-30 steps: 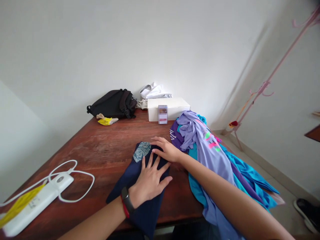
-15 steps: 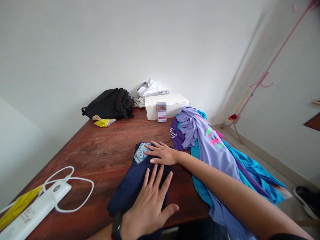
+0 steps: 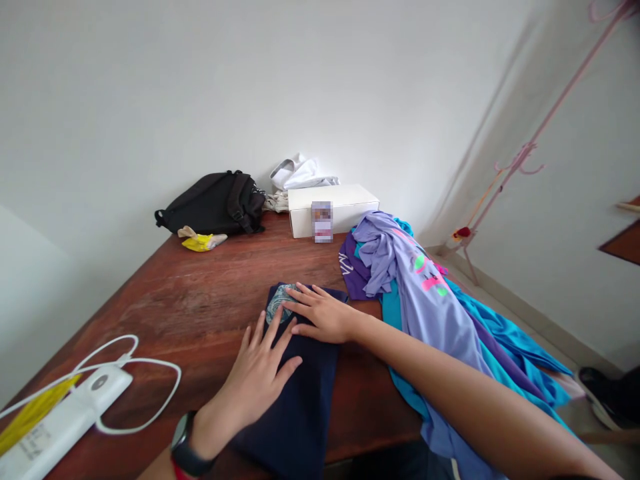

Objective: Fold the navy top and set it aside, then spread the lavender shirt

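Observation:
A folded navy garment (image 3: 305, 393) with a pale patterned patch lies on the brown wooden table (image 3: 200, 293), hanging over the near edge. My left hand (image 3: 255, 373) lies flat on its left side, fingers spread, a dark watch on the wrist. My right hand (image 3: 317, 310) rests flat on the garment's far end, fingers stretched over the patch. Neither hand holds anything.
A heap of lilac, purple and turquoise clothes (image 3: 425, 293) covers the table's right side and spills off it. At the back stand a black bag (image 3: 213, 203), a white box (image 3: 333, 207) and white cloth (image 3: 300, 173). A white power strip with cord (image 3: 65, 413) lies left. A pink rack (image 3: 530, 153) stands right.
My left hand has slid left and forward across the navy garment. My right hand has shifted left onto the patterned patch. The view has dropped slightly.

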`<state>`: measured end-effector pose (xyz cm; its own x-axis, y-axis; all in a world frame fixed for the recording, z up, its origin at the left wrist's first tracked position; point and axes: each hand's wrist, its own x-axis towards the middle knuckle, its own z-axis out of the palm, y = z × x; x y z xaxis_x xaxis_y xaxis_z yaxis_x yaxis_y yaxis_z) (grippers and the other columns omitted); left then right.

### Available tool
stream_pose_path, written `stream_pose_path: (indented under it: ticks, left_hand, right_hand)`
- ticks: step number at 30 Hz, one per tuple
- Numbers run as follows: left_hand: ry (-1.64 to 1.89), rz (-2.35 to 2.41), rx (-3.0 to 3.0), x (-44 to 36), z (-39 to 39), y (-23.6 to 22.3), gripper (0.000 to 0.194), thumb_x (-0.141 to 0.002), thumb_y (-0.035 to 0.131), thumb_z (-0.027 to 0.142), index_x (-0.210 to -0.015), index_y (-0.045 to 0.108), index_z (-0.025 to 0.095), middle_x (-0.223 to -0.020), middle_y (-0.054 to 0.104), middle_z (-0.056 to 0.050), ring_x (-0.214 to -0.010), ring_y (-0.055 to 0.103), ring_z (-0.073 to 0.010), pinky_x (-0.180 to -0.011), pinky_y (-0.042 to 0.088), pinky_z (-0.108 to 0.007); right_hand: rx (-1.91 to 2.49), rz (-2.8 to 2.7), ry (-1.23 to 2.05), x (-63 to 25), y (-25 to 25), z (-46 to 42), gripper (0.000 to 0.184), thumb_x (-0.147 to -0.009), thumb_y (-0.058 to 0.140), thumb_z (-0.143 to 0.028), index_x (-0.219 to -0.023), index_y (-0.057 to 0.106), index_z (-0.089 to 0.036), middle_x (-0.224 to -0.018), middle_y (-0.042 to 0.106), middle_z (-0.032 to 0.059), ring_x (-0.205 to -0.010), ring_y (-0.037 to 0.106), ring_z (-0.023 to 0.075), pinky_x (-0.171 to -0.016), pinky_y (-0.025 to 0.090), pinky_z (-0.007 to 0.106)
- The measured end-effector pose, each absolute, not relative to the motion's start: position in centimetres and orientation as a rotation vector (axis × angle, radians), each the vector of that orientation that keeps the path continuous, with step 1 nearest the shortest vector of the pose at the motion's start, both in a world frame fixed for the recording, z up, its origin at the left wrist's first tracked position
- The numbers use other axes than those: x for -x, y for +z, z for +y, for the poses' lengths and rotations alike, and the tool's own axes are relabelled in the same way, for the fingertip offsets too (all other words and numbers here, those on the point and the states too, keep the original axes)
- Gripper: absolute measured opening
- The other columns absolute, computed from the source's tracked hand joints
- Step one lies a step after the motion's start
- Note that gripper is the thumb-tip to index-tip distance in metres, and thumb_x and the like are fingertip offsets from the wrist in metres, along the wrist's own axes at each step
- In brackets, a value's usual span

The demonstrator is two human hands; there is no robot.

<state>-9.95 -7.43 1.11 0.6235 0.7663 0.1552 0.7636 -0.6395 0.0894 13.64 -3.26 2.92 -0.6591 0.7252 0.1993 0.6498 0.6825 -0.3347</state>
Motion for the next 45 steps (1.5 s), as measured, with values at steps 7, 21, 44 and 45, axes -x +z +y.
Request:
stream_pose_path:
  ticks: [7,21,44,45]
  left_hand:
    - [0.285,1.347,-2.824,10.2,-7.9,0.3,0.065,-0.1,0.042,0.054,-0.158,0.024,0.032,-0.168,0.012,-0.01,-0.148,0.022,-0.0451,-0.11,0.033,-0.069]
    - [0.438,1.452,-1.749,11.2,-1.5,5.8,0.09,-0.085,0.06,0.061,-0.155,0.028,0.015,-0.14,0.055,-0.024,-0.088,0.071,-0.0256,-0.069,0.057,-0.033]
    - [0.603,1.27,-1.673,8.0,4.7,5.4,0.073,-0.068,0.082,0.052,-0.122,0.059,0.009,-0.115,0.07,-0.017,-0.105,0.066,-0.0291,-0.088,0.051,-0.036]
    - [0.592,1.294,-1.698,8.1,4.9,5.2,0.078,-0.068,0.082,0.051,-0.127,0.056,0.008,-0.117,0.069,-0.018,-0.106,0.066,-0.0297,-0.089,0.051,-0.037]
  right_hand:
    - [1.066,-2.65,0.442,-14.1,1.7,-3.0,0.079,-0.095,0.047,-0.066,-0.16,0.021,-0.03,-0.166,0.014,0.0116,-0.153,0.006,0.0373,-0.119,0.007,0.065]
    - [1.09,-2.616,0.491,-14.0,1.9,-3.2,0.085,-0.09,0.051,-0.071,-0.159,0.021,-0.033,-0.167,0.015,0.0101,-0.153,0.007,0.0367,-0.119,0.003,0.064]
    - [1.016,-2.242,0.203,-15.2,3.0,-2.5,0.022,-0.098,0.056,-0.027,-0.111,0.072,-0.02,-0.106,0.069,0.0098,-0.107,0.06,0.0248,-0.097,0.046,0.039]
    - [1.015,-2.251,0.206,-15.1,3.0,-2.4,0.022,-0.098,0.056,-0.027,-0.111,0.072,-0.02,-0.105,0.069,0.0098,-0.106,0.06,0.0246,-0.097,0.047,0.038]
